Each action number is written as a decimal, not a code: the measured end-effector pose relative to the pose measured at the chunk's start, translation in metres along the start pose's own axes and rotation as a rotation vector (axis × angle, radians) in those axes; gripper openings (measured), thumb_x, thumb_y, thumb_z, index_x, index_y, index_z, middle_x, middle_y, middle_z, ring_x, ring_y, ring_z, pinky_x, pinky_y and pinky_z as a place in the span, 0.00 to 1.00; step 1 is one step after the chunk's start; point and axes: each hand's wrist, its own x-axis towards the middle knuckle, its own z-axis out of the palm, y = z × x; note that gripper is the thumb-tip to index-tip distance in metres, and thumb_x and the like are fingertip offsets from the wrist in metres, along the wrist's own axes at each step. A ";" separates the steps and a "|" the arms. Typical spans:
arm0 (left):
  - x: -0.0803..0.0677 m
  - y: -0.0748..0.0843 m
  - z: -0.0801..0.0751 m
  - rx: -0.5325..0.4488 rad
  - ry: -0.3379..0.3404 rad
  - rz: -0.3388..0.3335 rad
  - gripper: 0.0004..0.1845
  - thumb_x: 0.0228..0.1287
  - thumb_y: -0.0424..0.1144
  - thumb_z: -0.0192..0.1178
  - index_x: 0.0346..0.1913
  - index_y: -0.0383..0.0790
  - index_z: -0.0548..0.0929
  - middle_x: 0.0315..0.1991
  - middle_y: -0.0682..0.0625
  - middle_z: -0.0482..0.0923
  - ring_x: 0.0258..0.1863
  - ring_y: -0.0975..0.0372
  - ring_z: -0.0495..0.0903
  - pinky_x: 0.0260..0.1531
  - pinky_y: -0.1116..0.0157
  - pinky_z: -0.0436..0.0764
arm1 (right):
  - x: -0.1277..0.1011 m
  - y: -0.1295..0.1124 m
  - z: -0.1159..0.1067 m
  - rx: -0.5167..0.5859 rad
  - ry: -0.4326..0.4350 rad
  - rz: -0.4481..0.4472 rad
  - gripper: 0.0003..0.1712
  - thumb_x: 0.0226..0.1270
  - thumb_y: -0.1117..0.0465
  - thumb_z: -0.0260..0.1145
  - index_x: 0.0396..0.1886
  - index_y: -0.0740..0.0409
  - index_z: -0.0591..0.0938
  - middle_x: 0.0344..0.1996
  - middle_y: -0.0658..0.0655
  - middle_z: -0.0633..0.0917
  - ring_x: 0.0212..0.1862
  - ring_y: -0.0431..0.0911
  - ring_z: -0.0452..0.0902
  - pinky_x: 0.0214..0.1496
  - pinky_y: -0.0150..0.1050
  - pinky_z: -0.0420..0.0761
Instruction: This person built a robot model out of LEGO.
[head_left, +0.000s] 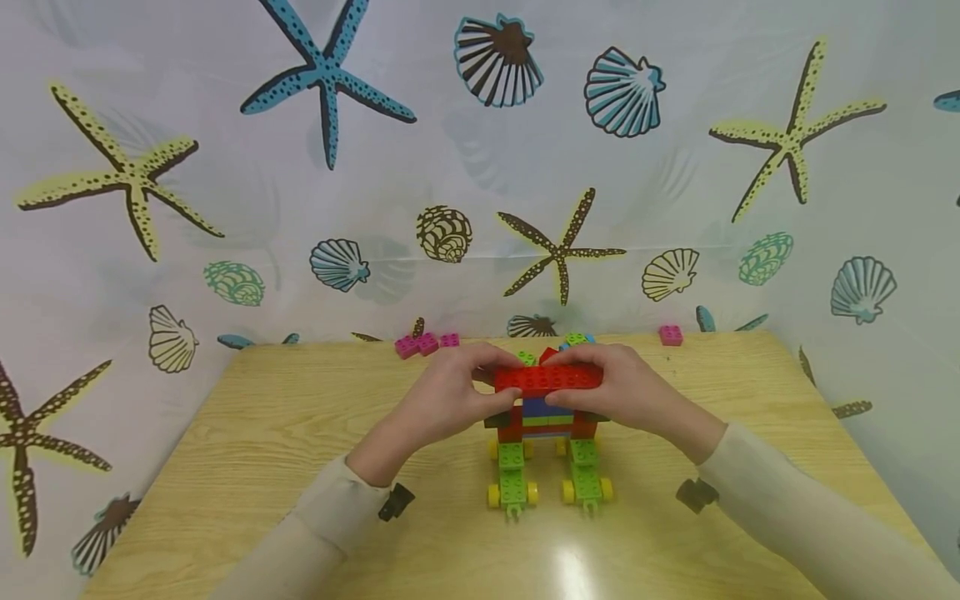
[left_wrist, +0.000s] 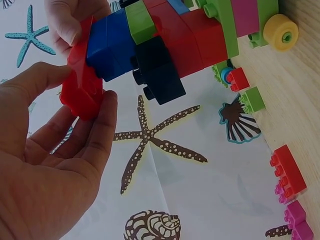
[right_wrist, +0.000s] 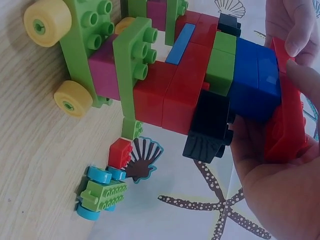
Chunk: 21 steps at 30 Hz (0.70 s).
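A built toy-brick model stands on the table, topped by a long red brick [head_left: 551,379]. My left hand [head_left: 453,387] grips the left end of that brick between thumb and fingers, and my right hand [head_left: 630,383] grips its right end. Under it come blue bricks [right_wrist: 255,75], then green bricks [right_wrist: 220,60] and red bricks [left_wrist: 180,35]. A black brick [left_wrist: 159,70] juts from the side. Two green wheeled bases [head_left: 512,479] with yellow wheels [left_wrist: 281,32] carry the model. In the right wrist view a purple brick [right_wrist: 104,75] sits between green plates.
Several pink bricks [head_left: 427,343] lie at the table's back edge, left of the model, and one pink brick [head_left: 671,335] lies to the right. Behind the model are a small green car [right_wrist: 105,194] with blue wheels and a loose red brick [right_wrist: 120,152]. A patterned curtain [head_left: 465,167] hangs behind.
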 end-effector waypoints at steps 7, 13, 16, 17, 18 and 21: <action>0.000 0.000 -0.001 0.007 -0.004 -0.004 0.16 0.73 0.41 0.75 0.60 0.43 0.93 0.52 0.50 0.94 0.49 0.59 0.93 0.61 0.53 0.92 | 0.000 -0.005 0.003 0.013 0.019 -0.013 0.23 0.73 0.47 0.81 0.63 0.47 0.89 0.57 0.56 0.90 0.54 0.52 0.85 0.55 0.41 0.90; -0.001 0.002 -0.001 0.007 -0.006 -0.008 0.16 0.73 0.41 0.75 0.59 0.43 0.93 0.52 0.51 0.94 0.49 0.59 0.93 0.60 0.53 0.92 | 0.000 -0.006 0.004 -0.011 0.017 -0.033 0.22 0.74 0.47 0.80 0.61 0.50 0.90 0.55 0.58 0.90 0.53 0.51 0.85 0.53 0.40 0.89; -0.001 0.001 0.000 0.005 -0.008 -0.025 0.16 0.73 0.41 0.75 0.60 0.43 0.93 0.52 0.51 0.94 0.50 0.59 0.92 0.60 0.53 0.92 | 0.001 -0.007 0.004 -0.033 0.015 -0.030 0.22 0.73 0.46 0.79 0.61 0.49 0.90 0.54 0.57 0.90 0.52 0.51 0.85 0.52 0.40 0.89; -0.001 0.001 0.000 0.004 -0.009 -0.031 0.16 0.73 0.40 0.75 0.60 0.43 0.93 0.52 0.51 0.94 0.50 0.58 0.92 0.60 0.53 0.92 | 0.001 -0.006 0.004 -0.039 0.014 -0.025 0.22 0.73 0.46 0.80 0.61 0.48 0.90 0.54 0.56 0.90 0.52 0.51 0.85 0.53 0.40 0.90; -0.001 0.001 0.001 0.001 -0.010 -0.038 0.17 0.73 0.40 0.76 0.61 0.43 0.93 0.52 0.51 0.94 0.50 0.58 0.93 0.60 0.53 0.92 | 0.002 -0.006 0.004 -0.044 0.012 -0.024 0.22 0.73 0.45 0.80 0.61 0.48 0.90 0.54 0.56 0.91 0.52 0.51 0.85 0.53 0.40 0.90; -0.001 0.000 0.002 -0.005 -0.011 -0.045 0.17 0.73 0.40 0.76 0.61 0.43 0.92 0.52 0.50 0.94 0.51 0.58 0.93 0.59 0.54 0.92 | 0.003 -0.006 0.004 -0.059 0.008 -0.023 0.22 0.72 0.45 0.80 0.60 0.47 0.90 0.52 0.54 0.91 0.52 0.51 0.85 0.53 0.41 0.90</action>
